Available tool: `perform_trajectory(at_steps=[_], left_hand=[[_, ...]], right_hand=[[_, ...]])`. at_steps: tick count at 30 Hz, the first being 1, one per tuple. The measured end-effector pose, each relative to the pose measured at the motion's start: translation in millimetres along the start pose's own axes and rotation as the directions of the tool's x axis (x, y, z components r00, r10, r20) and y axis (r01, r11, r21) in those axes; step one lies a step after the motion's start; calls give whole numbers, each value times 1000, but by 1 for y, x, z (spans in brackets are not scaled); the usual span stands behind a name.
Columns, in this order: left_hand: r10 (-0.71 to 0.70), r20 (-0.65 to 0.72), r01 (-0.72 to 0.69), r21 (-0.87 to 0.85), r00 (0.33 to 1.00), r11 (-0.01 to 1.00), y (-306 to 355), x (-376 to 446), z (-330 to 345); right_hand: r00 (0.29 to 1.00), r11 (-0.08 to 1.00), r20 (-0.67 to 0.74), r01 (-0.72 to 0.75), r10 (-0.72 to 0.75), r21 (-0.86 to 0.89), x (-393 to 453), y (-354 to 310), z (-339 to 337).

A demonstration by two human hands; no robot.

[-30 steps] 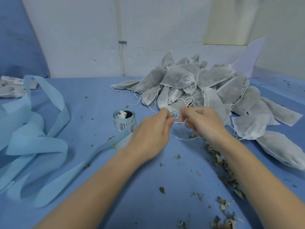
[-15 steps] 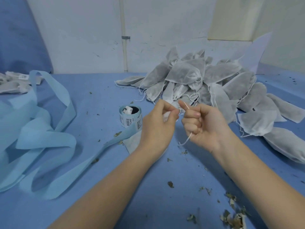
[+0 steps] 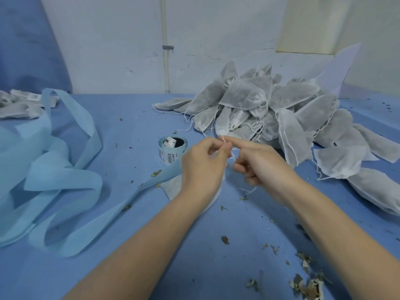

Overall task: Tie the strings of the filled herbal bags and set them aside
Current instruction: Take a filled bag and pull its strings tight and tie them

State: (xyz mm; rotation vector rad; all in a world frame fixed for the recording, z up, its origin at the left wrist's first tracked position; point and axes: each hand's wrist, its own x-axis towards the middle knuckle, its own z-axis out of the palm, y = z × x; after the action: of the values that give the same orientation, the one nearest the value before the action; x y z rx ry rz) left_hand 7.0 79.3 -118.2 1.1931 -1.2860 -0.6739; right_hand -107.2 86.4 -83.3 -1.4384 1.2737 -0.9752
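A filled white herbal bag (image 3: 173, 186) lies on the blue table under my left wrist, mostly hidden by the hand. My left hand (image 3: 203, 167) pinches the bag's white string (image 3: 227, 144) between thumb and fingers. My right hand (image 3: 262, 163) is just to its right, index finger stretched out toward the left hand with the string looped over it, other fingers curled. A loose string end (image 3: 247, 190) trails on the table below the right hand. A large pile of filled bags (image 3: 281, 113) lies behind the hands, to the right.
A roll of barcode labels (image 3: 172, 151) stands just left of my hands. Loops of light blue fabric strip (image 3: 54, 169) spread over the left. A few more bags (image 3: 17, 105) lie far left. Herb crumbs (image 3: 303, 284) litter the near right of the table (image 3: 129, 126).
My right hand turned from a fist to an extended index finger carrying the string loop, and both hands stayed close together working the string. The view shifted slightly.
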Motion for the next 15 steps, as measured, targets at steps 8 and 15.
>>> perform_trajectory(at_steps=[8, 15], left_hand=[[-50, -26, 52, 115, 998, 992, 4, 0, 1], [-71, -7, 70, -42, 997, 997, 2, -3, 2]], right_hand=[[978, 915, -61, 165, -201, -369, -1, 1, 3], [985, 958, -83, 127, -153, -257, 8, 10, -10]])
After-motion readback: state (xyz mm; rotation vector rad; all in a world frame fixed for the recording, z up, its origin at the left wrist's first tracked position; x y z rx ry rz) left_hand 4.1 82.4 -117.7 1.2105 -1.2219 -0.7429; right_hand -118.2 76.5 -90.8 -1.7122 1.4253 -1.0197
